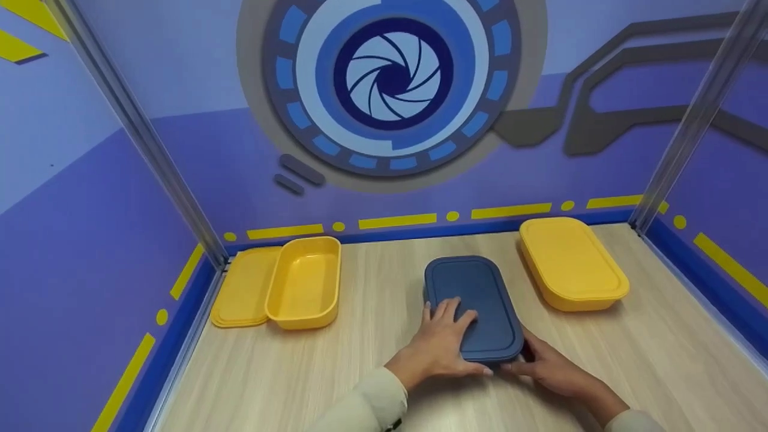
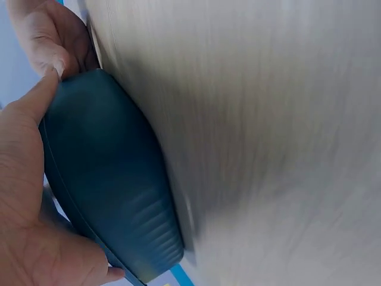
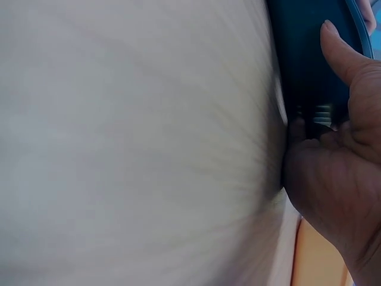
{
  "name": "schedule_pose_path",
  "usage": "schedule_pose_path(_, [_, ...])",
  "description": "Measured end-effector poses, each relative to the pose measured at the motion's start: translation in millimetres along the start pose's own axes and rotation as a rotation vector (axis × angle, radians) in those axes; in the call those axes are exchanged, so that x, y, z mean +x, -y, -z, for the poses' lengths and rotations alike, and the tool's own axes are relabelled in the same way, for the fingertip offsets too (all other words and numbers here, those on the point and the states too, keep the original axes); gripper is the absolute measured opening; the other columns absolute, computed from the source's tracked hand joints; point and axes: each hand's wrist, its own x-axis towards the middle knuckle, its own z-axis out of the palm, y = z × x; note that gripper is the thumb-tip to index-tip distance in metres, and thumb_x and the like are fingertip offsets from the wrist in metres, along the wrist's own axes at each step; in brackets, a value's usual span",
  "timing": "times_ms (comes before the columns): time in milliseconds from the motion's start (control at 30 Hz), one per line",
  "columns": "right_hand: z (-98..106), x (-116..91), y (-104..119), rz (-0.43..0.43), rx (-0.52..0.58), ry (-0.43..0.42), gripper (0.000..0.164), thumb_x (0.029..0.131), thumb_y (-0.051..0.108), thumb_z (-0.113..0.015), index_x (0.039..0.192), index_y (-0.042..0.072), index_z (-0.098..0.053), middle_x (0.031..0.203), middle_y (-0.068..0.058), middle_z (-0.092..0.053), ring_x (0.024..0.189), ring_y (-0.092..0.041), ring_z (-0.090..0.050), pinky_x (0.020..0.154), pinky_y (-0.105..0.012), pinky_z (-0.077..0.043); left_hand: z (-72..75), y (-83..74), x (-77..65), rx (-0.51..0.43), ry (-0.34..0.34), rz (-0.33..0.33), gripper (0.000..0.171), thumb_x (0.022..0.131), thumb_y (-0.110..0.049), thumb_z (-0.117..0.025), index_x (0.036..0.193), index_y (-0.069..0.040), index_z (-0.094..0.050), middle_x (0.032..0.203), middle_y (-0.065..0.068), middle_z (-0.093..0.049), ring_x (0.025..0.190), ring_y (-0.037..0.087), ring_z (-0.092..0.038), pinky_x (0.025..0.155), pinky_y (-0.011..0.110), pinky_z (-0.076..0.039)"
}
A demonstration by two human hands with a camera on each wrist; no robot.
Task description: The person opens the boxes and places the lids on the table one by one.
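A dark blue lunch box [image 1: 489, 300] with its lid on stands in the middle of the table. My left hand [image 1: 441, 345] lies over the near left part of the lid, fingers spread, thumb stretched along the near edge. In the left wrist view, the left thumb [image 2: 36, 98] reaches the near rim, close to the other hand. My right hand [image 1: 555, 366] grips the box's near right corner. The right wrist view shows the right thumb [image 3: 342, 53] against the near wall, with the fingers round the side and partly hidden.
At the left stands an open yellow container [image 1: 306, 285], a yellow lid [image 1: 243, 288] lying beside it. A lidded yellow container [image 1: 573, 258] stands at the back right. Printed panels [image 1: 384, 204] wall in the wooden table [image 1: 384, 288] at the back and sides.
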Motion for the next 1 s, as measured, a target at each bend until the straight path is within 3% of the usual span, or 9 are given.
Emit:
schedule_pose_path(100, [-4, 0, 1, -0.003, -0.014, -0.012, 0.111, 0.093, 0.032, -0.081, 0.174, 0.021, -0.006, 0.182, -0.015, -0.007, 0.169, -0.041, -0.005, 0.134, -0.041, -0.021, 2.4, -2.2, 0.7, 0.075, 0.002, -0.015, 0.105, 0.078, -0.095, -0.060, 0.164, -0.040, -0.037, 0.172, 0.006, -0.037, 0.160, 0.027, -0.036, 0.124, 0.066, -0.037])
schedule_pose_path(200, [-8, 0, 1, -0.021, -0.027, -0.028, 0.113, 0.092, 0.034, -0.083, 0.174, 0.018, -0.005, 0.182, -0.017, -0.007, 0.169, -0.042, -0.006, 0.132, -0.066, -0.011, 4.7, -4.2, 2.9, 0.130, 0.003, -0.023, 0.104, 0.077, -0.097, -0.059, 0.163, -0.042, -0.038, 0.170, 0.005, -0.041, 0.157, 0.027, -0.040, 0.120, 0.064, -0.041])
schedule_pose_path(467, [-5, 1, 1, -0.014, -0.073, -0.028, 0.114, 0.093, 0.038, -0.081, 0.174, 0.021, -0.003, 0.182, -0.013, -0.006, 0.169, -0.037, -0.007, 0.133, -0.055, -0.013, 2.8, -9.5, 7.1, 0.153, 0.013, -0.019, 0.100, 0.080, -0.097, -0.055, 0.164, -0.046, -0.034, 0.171, 0.005, -0.039, 0.157, 0.028, -0.038, 0.119, 0.066, -0.040])
schedule_pose_path(567, [-1, 1, -2, -0.019, -0.024, -0.026, 0.112, 0.093, 0.036, -0.081, 0.174, 0.024, -0.006, 0.182, -0.011, -0.007, 0.170, -0.036, -0.007, 0.132, -0.051, -0.014, 1.6, -9.9, 7.7, 0.135, 0.000, -0.040, 0.095, 0.083, -0.093, -0.056, 0.163, -0.045, -0.037, 0.170, 0.004, -0.040, 0.156, 0.027, -0.039, 0.119, 0.067, -0.040])
schedule_pose_path(667, [4, 2, -4, -0.023, 0.070, -0.019, 0.109, 0.094, 0.030, -0.081, 0.174, 0.022, -0.007, 0.182, -0.012, -0.006, 0.169, -0.038, -0.004, 0.133, -0.056, -0.011, 0.8, -10.3, 8.8, 0.106, -0.011, -0.055, 0.090, 0.086, -0.090, -0.057, 0.161, -0.044, -0.040, 0.168, 0.001, -0.041, 0.155, 0.026, -0.040, 0.118, 0.067, -0.040])
schedule_pose_path(767, [8, 2, -6, -0.015, 0.130, -0.012, 0.107, 0.094, 0.025, -0.080, 0.174, 0.018, -0.008, 0.182, -0.015, -0.006, 0.169, -0.040, -0.001, 0.133, -0.035, -0.020, 0.4, -10.5, 10.7, 0.083, -0.030, -0.065, 0.089, 0.086, -0.088, -0.059, 0.160, -0.042, -0.043, 0.166, 0.000, -0.042, 0.154, 0.025, -0.041, 0.118, 0.067, -0.040])
schedule_pose_path(867, [9, 3, -5, -0.018, 0.121, -0.016, 0.106, 0.095, 0.026, -0.080, 0.174, 0.018, -0.009, 0.182, -0.016, -0.007, 0.169, -0.040, -0.002, 0.131, -0.032, -0.022, 2.3, -10.4, 13.3, 0.081, -0.026, -0.059, 0.090, 0.085, -0.088, -0.061, 0.161, -0.042, -0.042, 0.167, 0.000, -0.041, 0.155, 0.025, -0.040, 0.118, 0.067, -0.040])
schedule_pose_path(900, [8, 4, -4, -0.020, 0.122, -0.019, 0.106, 0.095, 0.026, -0.080, 0.174, 0.017, -0.010, 0.182, -0.016, -0.008, 0.169, -0.040, -0.003, 0.132, -0.032, -0.022, 3.2, -10.5, 14.0, 0.084, -0.019, -0.058, 0.091, 0.085, -0.087, -0.061, 0.162, -0.042, -0.040, 0.168, 0.001, -0.040, 0.155, 0.025, -0.039, 0.118, 0.067, -0.039])
schedule_pose_path(1000, [8, 4, -3, -0.026, 0.126, -0.027, 0.107, 0.095, 0.025, -0.081, 0.174, 0.016, -0.009, 0.181, -0.017, -0.007, 0.169, -0.042, -0.002, 0.133, -0.060, -0.009, 6.7, -11.7, 17.3, 0.115, 0.019, -0.053, 0.094, 0.085, -0.089, -0.060, 0.164, -0.043, -0.036, 0.170, 0.001, -0.038, 0.157, 0.028, -0.037, 0.118, 0.067, -0.039])
